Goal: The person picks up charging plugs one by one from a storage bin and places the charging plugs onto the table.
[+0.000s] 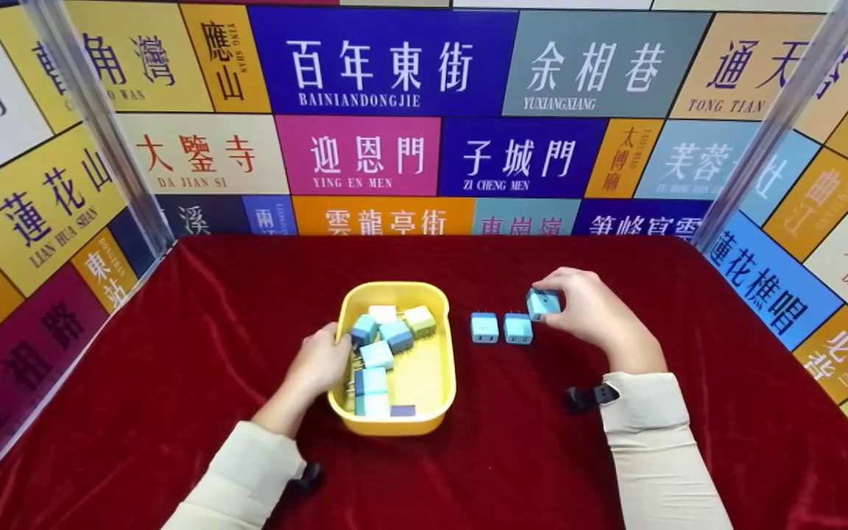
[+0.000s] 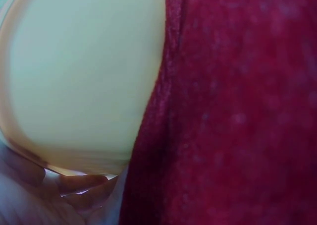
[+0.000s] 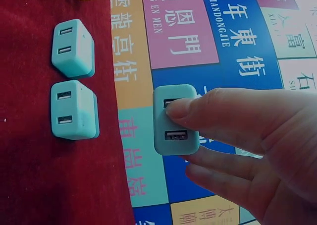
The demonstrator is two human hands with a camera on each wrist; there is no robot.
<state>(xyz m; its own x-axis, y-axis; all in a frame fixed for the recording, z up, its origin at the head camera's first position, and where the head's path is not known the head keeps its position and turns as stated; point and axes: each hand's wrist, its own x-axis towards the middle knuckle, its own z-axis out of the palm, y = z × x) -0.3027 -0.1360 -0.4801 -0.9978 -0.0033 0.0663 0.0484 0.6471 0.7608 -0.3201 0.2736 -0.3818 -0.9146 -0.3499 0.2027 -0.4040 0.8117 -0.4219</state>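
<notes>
My right hand (image 1: 587, 305) pinches a light-blue USB charger (image 3: 176, 121) between thumb and fingers, its two-port face showing in the right wrist view. Just left of it, two matching chargers (image 1: 484, 328) (image 3: 74, 109) stand side by side on the red cloth, prongs pointing away. My left hand (image 1: 324, 359) grips the left rim of a yellow plastic basin (image 1: 450, 368). Inside the basin lie several blue, white and yellowish chargers (image 1: 376, 355), jumbled mostly along its left and far sides. The left wrist view is filled by the basin's wall (image 2: 84, 81) and the cloth.
Dark red velvet cloth (image 1: 512, 456) covers the table. Walls with coloured street-name panels (image 1: 383, 62) rise behind and at both sides. Clear upright posts (image 1: 755, 125) stand at the far corners. A small purple-grey patch (image 1: 403, 411) shows at the basin's near end.
</notes>
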